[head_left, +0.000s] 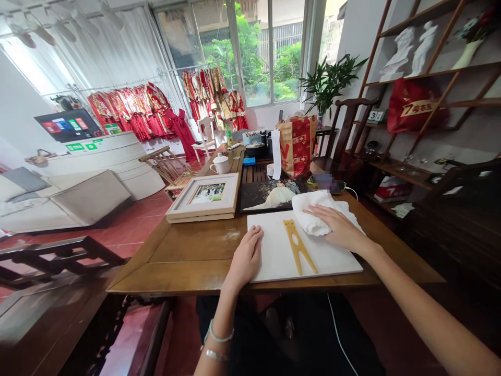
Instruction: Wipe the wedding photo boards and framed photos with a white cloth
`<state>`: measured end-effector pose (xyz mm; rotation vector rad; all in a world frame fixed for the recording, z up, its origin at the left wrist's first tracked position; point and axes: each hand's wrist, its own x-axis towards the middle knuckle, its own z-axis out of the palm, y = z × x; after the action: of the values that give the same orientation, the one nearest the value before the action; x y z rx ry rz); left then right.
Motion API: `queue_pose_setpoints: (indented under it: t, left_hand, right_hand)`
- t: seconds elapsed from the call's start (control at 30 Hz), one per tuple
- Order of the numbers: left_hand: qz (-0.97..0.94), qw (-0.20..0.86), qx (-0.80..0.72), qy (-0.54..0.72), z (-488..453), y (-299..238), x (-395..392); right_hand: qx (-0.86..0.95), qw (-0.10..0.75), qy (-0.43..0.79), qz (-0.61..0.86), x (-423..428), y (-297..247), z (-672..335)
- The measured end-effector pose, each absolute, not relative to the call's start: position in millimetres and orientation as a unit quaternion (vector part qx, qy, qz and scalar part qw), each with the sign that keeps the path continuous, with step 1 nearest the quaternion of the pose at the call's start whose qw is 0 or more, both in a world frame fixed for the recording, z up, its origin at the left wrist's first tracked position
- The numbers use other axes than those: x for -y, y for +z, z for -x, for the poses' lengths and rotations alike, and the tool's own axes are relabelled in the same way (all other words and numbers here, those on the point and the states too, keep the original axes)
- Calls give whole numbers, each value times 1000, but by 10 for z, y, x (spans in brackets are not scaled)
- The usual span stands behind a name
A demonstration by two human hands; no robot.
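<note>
A white flat board (270,261) lies at the table's near edge. My left hand (246,256) is at its left edge, fingers together and bent over the rim. A bunched white cloth (313,222) covers the board's far right corner and spreads onto the table. My right hand (332,223) holds the cloth from above, with the fingers laid across its folds and the thumb not clearly seen. Between my hands, flat on the board, is a yellow two-pronged tool (299,250) with a cat-shaped head and an oval hole. Its prongs point toward me.
Left of the board, a framed photo (182,209) lies on the wooden table (183,266). Behind the board are a dark picture panel (250,196), a paper bag (299,146) and a lidded white cup (221,164). A white cable (336,324) hangs below the table edge.
</note>
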<state>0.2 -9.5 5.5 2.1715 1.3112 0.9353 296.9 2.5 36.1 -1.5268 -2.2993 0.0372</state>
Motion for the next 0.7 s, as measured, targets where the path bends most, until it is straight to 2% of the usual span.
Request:
queue_pose_setpoints:
  t: [0.23, 0.47, 0.6, 0.7]
  left_hand:
    - [-779, 221, -475, 344, -21, 57, 115]
    - [-776, 224, -492, 327, -38, 106, 137]
    - [-779, 219, -485, 331, -26, 81, 122]
    - [-786, 211, -473, 338, -15, 69, 112]
  right_hand:
    - [840, 178, 5, 513, 586, 317, -2875]
    - [852, 149, 115, 488, 1374, 355, -3170]
    - [836, 156, 178, 495, 1214, 404, -3268]
    - [825, 168, 167, 514, 837, 427, -3179]
